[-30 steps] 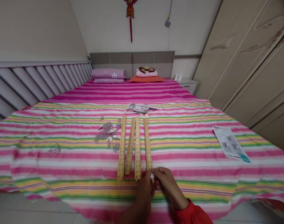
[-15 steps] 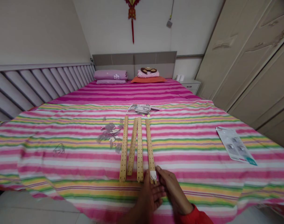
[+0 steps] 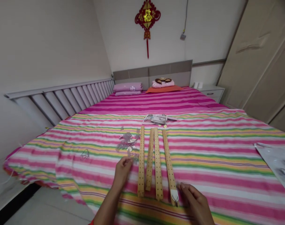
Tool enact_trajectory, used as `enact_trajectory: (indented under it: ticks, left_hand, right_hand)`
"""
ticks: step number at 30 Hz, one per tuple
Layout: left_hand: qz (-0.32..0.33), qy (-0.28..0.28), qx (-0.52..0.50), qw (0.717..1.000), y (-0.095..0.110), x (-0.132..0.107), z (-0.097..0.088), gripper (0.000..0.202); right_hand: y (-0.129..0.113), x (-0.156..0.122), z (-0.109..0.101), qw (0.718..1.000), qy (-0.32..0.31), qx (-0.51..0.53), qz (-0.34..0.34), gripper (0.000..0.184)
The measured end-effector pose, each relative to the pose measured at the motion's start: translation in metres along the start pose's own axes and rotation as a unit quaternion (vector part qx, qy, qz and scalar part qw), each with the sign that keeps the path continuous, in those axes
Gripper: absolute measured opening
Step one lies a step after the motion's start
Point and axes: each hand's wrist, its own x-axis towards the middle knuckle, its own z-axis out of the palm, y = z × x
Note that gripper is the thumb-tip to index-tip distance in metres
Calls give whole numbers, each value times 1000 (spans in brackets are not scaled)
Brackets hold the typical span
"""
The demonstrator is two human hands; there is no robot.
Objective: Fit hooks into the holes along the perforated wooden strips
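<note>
Several perforated wooden strips lie side by side on the striped bedspread. At the near end of the right strip (image 3: 168,162) is a white hook (image 3: 174,195) with a metal tip. My right hand (image 3: 197,201) rests just right of that hook, its fingers loosely stretched and nothing in it. My left hand (image 3: 122,172) is left of the left strip (image 3: 141,162), at the near side of scattered clear plastic scraps (image 3: 127,140). Its thumb and fingers are pinched together; whatever is between them is hidden. The two middle strips (image 3: 158,168) nearly touch at their far ends.
A clear plastic packet (image 3: 156,118) lies beyond the strips. At the right is a blister pack (image 3: 277,164). A thin clear loop (image 3: 85,154) lies on the left of the bedspread (image 3: 203,140). Folded bedding (image 3: 127,87) sits by the headboard; a white railing (image 3: 62,100) borders the left.
My left hand has left the hook on the right strip and moved left to the plastic scraps. My right hand stays beside the hook. The view has shifted left and up.
</note>
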Motion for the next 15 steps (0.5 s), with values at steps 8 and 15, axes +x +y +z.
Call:
enact_trajectory:
  ticks: [8, 15]
  left_hand:
    - [214, 34, 269, 938, -18, 65, 8, 22]
    - [239, -28, 437, 867, -6, 75, 17, 20]
  right_hand:
    - [-1, 0, -5, 999, 2, -33, -19, 39]
    - [-2, -3, -3, 998, 41, -28, -35, 37]
